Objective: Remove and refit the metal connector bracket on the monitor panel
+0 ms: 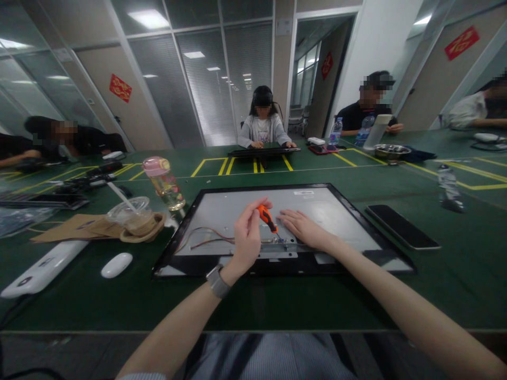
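Note:
A flat display panel (312, 206) with a black frame and grey back lies on the green table in front of me. My left hand (248, 232), with a watch at the wrist, has its fingers around the top of an orange and black screwdriver (268, 217). The screwdriver tilts, its tip down at a metal bracket (291, 247) along the panel's near side. Beside it, my right hand (304, 227) lies flat on the panel's back, fingers stretched out. Thin wires (209, 235) run left from the bracket.
Left of the panel stand a pink-lidded bottle (164, 182) and a plastic cup (134, 214) in a holder, near a white mouse (116, 265) and a long white device (43, 269). A phone (402, 226) lies to the right. Several people sit around the table.

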### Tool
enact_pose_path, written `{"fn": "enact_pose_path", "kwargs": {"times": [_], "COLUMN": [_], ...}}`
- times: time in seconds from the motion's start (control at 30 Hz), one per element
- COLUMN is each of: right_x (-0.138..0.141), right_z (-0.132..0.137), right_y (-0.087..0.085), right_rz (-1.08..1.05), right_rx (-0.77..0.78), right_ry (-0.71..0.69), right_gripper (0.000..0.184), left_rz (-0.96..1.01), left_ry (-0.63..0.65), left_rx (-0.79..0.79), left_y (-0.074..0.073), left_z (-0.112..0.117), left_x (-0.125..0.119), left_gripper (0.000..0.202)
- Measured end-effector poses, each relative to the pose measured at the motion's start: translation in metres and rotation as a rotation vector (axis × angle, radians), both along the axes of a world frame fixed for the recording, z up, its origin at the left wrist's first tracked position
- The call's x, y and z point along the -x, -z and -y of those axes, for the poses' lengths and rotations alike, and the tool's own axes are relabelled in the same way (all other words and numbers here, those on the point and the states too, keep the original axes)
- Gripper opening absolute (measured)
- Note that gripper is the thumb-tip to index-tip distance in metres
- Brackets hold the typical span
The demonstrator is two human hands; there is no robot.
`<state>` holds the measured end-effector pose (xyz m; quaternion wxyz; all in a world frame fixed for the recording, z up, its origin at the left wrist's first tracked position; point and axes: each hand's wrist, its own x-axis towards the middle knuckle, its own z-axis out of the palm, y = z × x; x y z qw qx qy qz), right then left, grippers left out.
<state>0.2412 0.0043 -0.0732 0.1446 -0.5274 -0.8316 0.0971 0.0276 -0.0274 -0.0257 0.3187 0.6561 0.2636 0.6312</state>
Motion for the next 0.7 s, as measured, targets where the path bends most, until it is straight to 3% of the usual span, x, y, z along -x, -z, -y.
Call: {"fn": "enact_pose_path", "kwargs": {"times": [0.37,0.6,0.7], "right_x": [-0.0014,0.0000,0.0002], "right_z": [-0.0019,-0.0003,-0.0011], "right_y": [0.0032,0.0007,0.0013], "right_rz": [0.020,0.025,0.030], "right_rx": [-0.025,-0.023,-0.019], "right_ry": [-0.010,-0.008,-0.001], "right_gripper": [0.056,0.056,0.054], "left_rz": [-0.029,-0.069,-0.088], "left_ry": [-0.066,0.123,0.038], "left_rx": [-0.036,0.004,-0.029], "left_y": [-0.0057,-0.0057,-0.0041], "left_z": [-0.0039,-0.0019,-0.0032], "left_x": [-0.0005,0.0006,0.0004], "left_gripper": [0.016,0.029,0.021]}}
